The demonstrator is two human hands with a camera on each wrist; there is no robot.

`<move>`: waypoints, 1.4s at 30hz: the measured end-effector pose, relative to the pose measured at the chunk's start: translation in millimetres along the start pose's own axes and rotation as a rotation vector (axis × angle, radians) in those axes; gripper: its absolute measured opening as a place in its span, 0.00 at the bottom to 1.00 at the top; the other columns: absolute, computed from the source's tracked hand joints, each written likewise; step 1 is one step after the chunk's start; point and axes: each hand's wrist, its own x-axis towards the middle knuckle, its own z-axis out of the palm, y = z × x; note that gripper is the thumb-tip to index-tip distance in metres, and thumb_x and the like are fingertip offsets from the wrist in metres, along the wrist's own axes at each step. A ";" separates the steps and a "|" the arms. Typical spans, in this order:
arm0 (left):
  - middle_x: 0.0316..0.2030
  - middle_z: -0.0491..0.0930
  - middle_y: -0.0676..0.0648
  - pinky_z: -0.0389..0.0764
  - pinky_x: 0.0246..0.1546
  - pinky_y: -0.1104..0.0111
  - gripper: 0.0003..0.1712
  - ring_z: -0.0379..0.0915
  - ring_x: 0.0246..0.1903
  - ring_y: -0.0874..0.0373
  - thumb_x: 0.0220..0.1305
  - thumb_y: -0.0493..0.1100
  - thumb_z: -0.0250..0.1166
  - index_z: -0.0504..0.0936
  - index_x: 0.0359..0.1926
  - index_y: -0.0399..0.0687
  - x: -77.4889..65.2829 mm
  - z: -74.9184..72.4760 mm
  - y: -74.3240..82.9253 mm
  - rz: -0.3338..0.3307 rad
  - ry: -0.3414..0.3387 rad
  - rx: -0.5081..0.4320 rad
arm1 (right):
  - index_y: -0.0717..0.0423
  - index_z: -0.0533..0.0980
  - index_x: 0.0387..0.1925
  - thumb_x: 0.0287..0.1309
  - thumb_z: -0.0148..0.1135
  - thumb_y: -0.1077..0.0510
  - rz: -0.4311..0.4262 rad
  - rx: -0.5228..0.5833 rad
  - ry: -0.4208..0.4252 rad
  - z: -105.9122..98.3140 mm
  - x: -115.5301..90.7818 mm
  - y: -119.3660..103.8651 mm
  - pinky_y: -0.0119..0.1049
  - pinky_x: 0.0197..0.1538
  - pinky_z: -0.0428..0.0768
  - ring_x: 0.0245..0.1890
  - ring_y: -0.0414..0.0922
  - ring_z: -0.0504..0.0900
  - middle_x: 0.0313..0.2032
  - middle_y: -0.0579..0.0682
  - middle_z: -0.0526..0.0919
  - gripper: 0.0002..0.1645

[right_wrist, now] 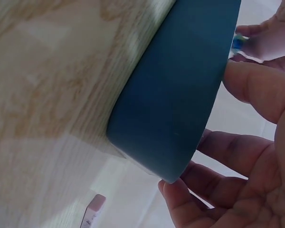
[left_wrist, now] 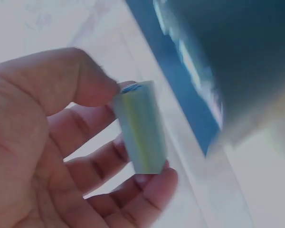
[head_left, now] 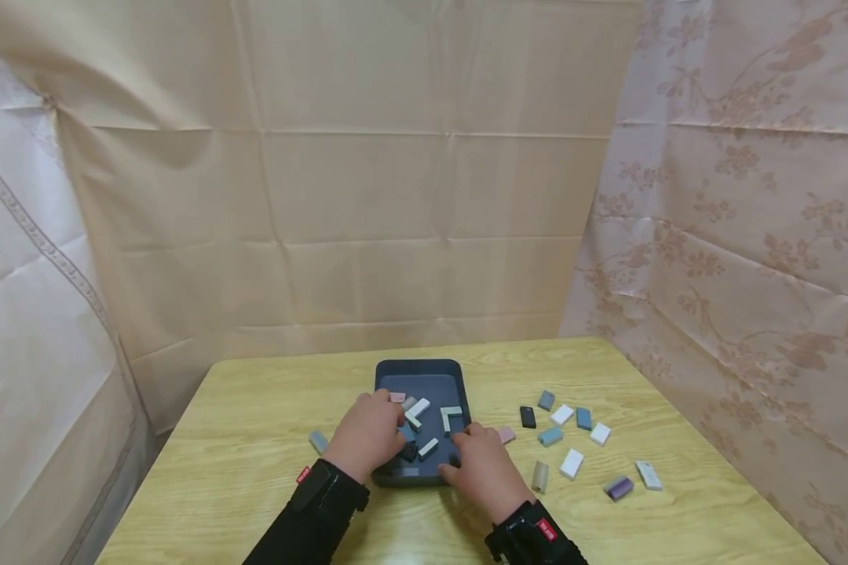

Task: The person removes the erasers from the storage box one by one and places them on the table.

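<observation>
My left hand is over the left side of a dark blue-grey tray. Between its thumb and fingers it pinches a small pale green-blue block with a yellowish stripe and a blue mark on one end. My right hand grips the tray's near right corner, thumb at one edge and fingers along the other. Several small blocks lie jumbled inside the tray, among them a white block, a pink block and a pale L-shaped pair. The left hand hides part of the pile.
Right of the tray, several loose blocks are scattered on the wooden table, including a black block, a purple block and a white block. A blue-grey block lies to the left. Cloth curtains hang behind the table.
</observation>
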 end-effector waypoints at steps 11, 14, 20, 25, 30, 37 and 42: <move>0.37 0.79 0.44 0.82 0.42 0.55 0.04 0.76 0.35 0.52 0.61 0.36 0.70 0.89 0.36 0.41 1.2 -12.3 -69.4 -0.254 -0.014 -0.157 | 0.62 0.85 0.56 0.61 0.76 0.43 0.035 0.010 -0.042 -1.1 0.2 -1.5 0.58 0.61 0.80 0.57 0.60 0.80 0.56 0.61 0.82 0.31; 0.38 0.80 0.44 0.83 0.43 0.54 0.04 0.76 0.35 0.52 0.60 0.34 0.71 0.89 0.36 0.41 2.3 -2.1 -76.6 -0.257 -0.073 -0.161 | 0.62 0.84 0.56 0.61 0.76 0.44 0.038 0.010 -0.045 -2.2 -0.6 -2.4 0.58 0.62 0.80 0.57 0.60 0.80 0.56 0.62 0.82 0.31; 0.40 0.82 0.44 0.83 0.50 0.52 0.06 0.78 0.38 0.52 0.61 0.35 0.72 0.88 0.40 0.43 2.6 14.3 -82.7 -0.248 -0.147 -0.142 | 0.61 0.85 0.56 0.62 0.76 0.44 0.042 0.016 -0.040 -2.4 -2.0 -2.6 0.58 0.63 0.80 0.58 0.60 0.80 0.56 0.61 0.82 0.30; 0.41 0.83 0.44 0.83 0.50 0.51 0.07 0.79 0.38 0.51 0.65 0.37 0.72 0.88 0.44 0.43 -0.1 14.5 -80.5 -0.247 -0.165 -0.131 | 0.61 0.85 0.55 0.62 0.76 0.44 0.035 0.014 -0.043 -2.5 -1.7 -2.4 0.59 0.63 0.80 0.58 0.60 0.80 0.56 0.61 0.82 0.29; 0.42 0.84 0.43 0.84 0.46 0.51 0.11 0.80 0.38 0.50 0.65 0.38 0.72 0.88 0.48 0.44 0.5 8.8 -70.6 -0.229 -0.132 -0.096 | 0.61 0.85 0.56 0.62 0.76 0.44 0.035 0.023 -0.048 -1.9 -2.2 -1.7 0.59 0.63 0.80 0.58 0.61 0.80 0.56 0.61 0.82 0.30; 0.38 0.88 0.49 0.83 0.40 0.54 0.11 0.83 0.35 0.52 0.65 0.43 0.74 0.89 0.48 0.52 7.2 6.5 -23.9 -0.037 0.057 0.039 | 0.61 0.84 0.56 0.62 0.76 0.45 0.027 0.022 -0.042 -0.6 -2.3 0.9 0.59 0.63 0.79 0.58 0.61 0.79 0.56 0.61 0.82 0.29; 0.34 0.89 0.55 0.75 0.37 0.54 0.07 0.83 0.30 0.56 0.62 0.45 0.75 0.90 0.42 0.57 -1.4 10.4 13.7 0.062 0.014 0.104 | 0.62 0.85 0.54 0.62 0.76 0.45 0.001 0.021 -0.030 -0.5 -2.6 1.3 0.59 0.63 0.79 0.58 0.61 0.80 0.55 0.61 0.83 0.28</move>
